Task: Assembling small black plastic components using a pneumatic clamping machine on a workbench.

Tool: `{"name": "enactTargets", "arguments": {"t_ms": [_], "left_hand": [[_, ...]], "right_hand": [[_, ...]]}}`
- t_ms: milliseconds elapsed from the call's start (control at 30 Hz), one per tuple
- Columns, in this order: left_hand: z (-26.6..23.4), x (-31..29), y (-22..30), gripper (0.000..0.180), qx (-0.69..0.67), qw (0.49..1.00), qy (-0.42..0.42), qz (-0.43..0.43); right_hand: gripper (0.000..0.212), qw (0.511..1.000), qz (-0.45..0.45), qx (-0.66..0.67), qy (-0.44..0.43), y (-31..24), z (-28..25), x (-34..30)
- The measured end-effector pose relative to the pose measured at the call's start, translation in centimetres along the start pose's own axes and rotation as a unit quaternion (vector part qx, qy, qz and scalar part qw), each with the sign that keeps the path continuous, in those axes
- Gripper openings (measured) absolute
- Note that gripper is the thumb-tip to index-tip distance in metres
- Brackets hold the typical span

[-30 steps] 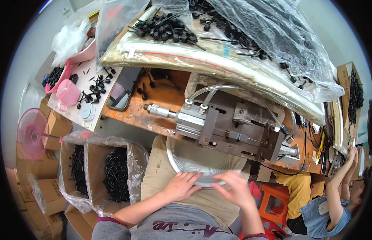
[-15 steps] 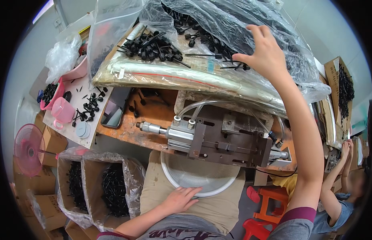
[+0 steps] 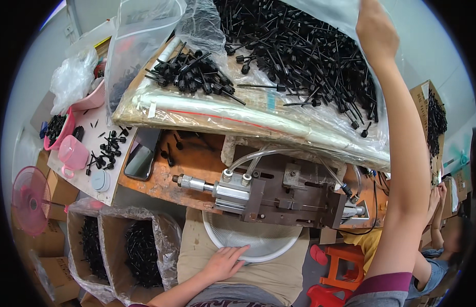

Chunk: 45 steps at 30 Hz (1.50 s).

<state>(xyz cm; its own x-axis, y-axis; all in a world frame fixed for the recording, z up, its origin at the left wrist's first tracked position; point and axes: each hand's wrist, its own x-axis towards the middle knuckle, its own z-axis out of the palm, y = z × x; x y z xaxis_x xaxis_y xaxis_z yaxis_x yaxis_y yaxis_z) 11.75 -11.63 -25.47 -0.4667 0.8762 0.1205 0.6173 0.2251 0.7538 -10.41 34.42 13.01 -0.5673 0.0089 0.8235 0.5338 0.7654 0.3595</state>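
My right hand [image 3: 377, 31] is raised at the top right, closed on the edge of a clear plastic sheet [image 3: 320, 7] that is pulled back. Below it a large heap of black parts with thin stems and knob-like heads [image 3: 299, 51] lies uncovered on the plastic-lined work surface. A smaller pile of the same parts [image 3: 189, 71] sits to its left. My left hand [image 3: 223, 263] rests low on my lap with fingers stretched out, touching the rim of a white mesh basket [image 3: 268, 256]. It holds nothing.
A metal pneumatic fixture [image 3: 279, 197] with clear hoses stands on the wooden bench [image 3: 161, 190]. A phone [image 3: 141, 158] and pink containers [image 3: 73, 152] are at left. Plastic-lined boxes of black parts [image 3: 140, 250], a pink fan [image 3: 30, 200] and red stools [image 3: 345, 263] flank me. A co-worker's arm [image 3: 436, 204] shows at right.
My right hand has gone up and closed on the plastic sheet, which has been drawn back, baring the big heap. The left hand stays at the basket rim. The view has shifted slightly.
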Motion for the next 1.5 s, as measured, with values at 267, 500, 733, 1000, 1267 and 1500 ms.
{"name": "enactTargets", "arguments": {"t_ms": [267, 500, 733, 1000, 1267, 1500], "left_hand": [[0.2, 0.0, -0.5, 0.054, 0.024, 1.0, 0.001, -0.013], [1.1, -0.4, -0.9, 0.048, 0.035, 0.996, -0.068, 0.054], [3.0, -0.3, -1.8, 0.026, 0.105, 0.985, -0.108, 0.087], [3.0, -0.6, -1.3, 0.036, 0.09, 0.988, -0.091, 0.085], [-0.4, 0.8, 2.1, 0.049, 0.013, 0.995, -0.066, 0.076], [-10.0, 7.0, 9.7, 0.049, -0.316, 0.947, 0.061, 0.012]], "right_hand": [[0.017, 0.973, -0.05, 0.109, -0.195, -4.3, -3.3, -5.1], [0.04, 0.878, -0.205, 0.274, -0.333, -5.8, -5.4, -9.7], [0.03, 0.851, -0.071, 0.351, -0.386, -4.5, -7.0, -12.2], [0.023, 0.908, -0.121, 0.306, -0.257, -2.8, -8.7, -15.0], [0.02, 0.853, 0.089, 0.439, -0.269, -0.9, -11.2, -15.9], [0.014, 0.762, 0.067, 0.574, -0.293, -2.2, -19.4, -20.6]]}}
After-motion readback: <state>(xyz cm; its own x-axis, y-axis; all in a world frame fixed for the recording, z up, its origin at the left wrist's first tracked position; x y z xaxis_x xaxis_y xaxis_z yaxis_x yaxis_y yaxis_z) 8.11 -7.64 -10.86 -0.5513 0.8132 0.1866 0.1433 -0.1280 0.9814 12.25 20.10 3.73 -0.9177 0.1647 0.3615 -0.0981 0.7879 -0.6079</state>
